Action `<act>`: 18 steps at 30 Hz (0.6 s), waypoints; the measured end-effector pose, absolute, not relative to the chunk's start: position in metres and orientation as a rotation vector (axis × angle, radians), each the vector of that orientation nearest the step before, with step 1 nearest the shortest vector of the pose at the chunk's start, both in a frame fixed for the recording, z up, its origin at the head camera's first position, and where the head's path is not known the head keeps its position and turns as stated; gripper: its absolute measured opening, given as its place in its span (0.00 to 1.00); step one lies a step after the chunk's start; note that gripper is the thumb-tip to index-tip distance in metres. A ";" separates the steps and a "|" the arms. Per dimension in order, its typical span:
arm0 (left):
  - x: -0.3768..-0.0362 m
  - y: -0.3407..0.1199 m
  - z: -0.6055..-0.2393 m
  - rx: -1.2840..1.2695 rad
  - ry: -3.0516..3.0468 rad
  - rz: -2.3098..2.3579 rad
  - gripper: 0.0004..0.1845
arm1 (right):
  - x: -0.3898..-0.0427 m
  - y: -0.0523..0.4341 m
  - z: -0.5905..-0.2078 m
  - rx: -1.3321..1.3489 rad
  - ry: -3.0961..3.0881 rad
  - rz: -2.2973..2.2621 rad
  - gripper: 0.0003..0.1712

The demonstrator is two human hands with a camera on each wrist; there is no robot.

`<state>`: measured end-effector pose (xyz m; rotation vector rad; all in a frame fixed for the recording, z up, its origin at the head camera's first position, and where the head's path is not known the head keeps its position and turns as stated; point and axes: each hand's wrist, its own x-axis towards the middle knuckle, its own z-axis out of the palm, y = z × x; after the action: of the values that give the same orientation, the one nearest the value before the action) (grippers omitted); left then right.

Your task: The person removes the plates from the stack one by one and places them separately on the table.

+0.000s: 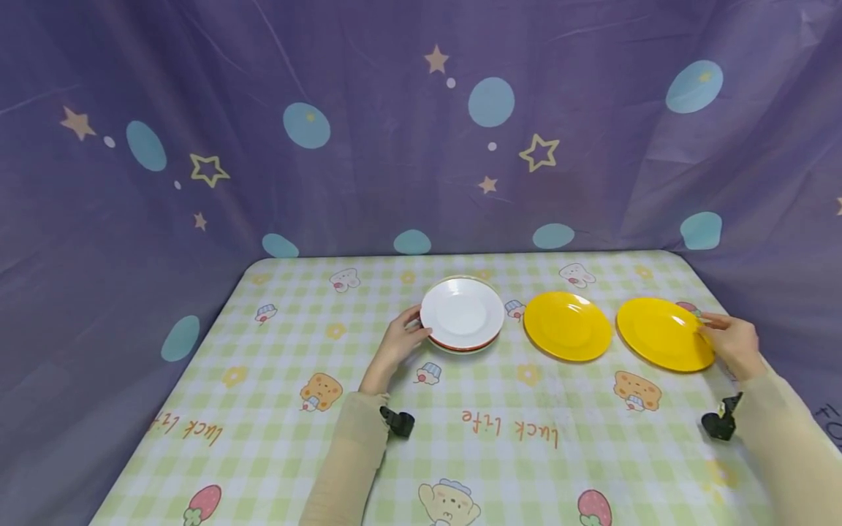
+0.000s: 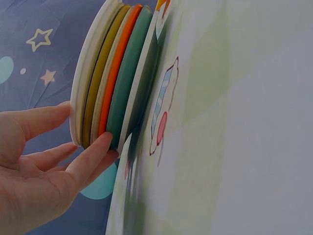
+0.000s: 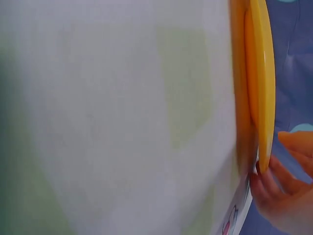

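Observation:
A stack of plates (image 1: 463, 313) stands on the table with a white plate (image 2: 80, 83) on top. Olive, orange and green plate rims show below it in the left wrist view. My left hand (image 1: 403, 337) is at the stack's left side, its thumb at the top plate's rim and its fingertips against the rims lower down. Two yellow plates lie to the right. On the far right yellow plate (image 1: 661, 334), my right hand (image 1: 731, 343) pinches the right edge, thumb above the rim and fingertips below. The other yellow plate (image 1: 567, 326) lies between that one and the stack.
A green-checked tablecloth (image 1: 395, 446) with printed cartoons covers the table. Purple curtain (image 1: 395, 183) with stars and blue ovals hangs behind the table and along its sides. Each wrist wears a small black camera (image 1: 398, 422).

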<state>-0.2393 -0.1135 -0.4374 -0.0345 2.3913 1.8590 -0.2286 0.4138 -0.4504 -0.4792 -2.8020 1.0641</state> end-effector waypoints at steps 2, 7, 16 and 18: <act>-0.240 -0.113 -0.438 -0.041 2.389 1.865 0.31 | -0.228 0.408 -0.448 -0.457 -2.770 1.020 0.24; -0.240 -0.113 -0.437 -0.037 2.400 1.857 0.31 | -0.229 0.393 -0.442 -0.431 -2.728 1.012 0.23; -0.240 -0.114 -0.436 -0.038 2.384 1.863 0.31 | -0.239 0.362 -0.436 -0.337 -2.726 1.135 0.24; -0.240 -0.114 -0.436 -0.032 2.384 1.863 0.31 | -0.239 0.354 -0.435 -0.303 -2.731 1.144 0.24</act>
<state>-0.2398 -0.1137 -0.4365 -0.0324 2.3841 1.8628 -0.2394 0.3535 -0.4346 -0.3030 -2.7310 1.1436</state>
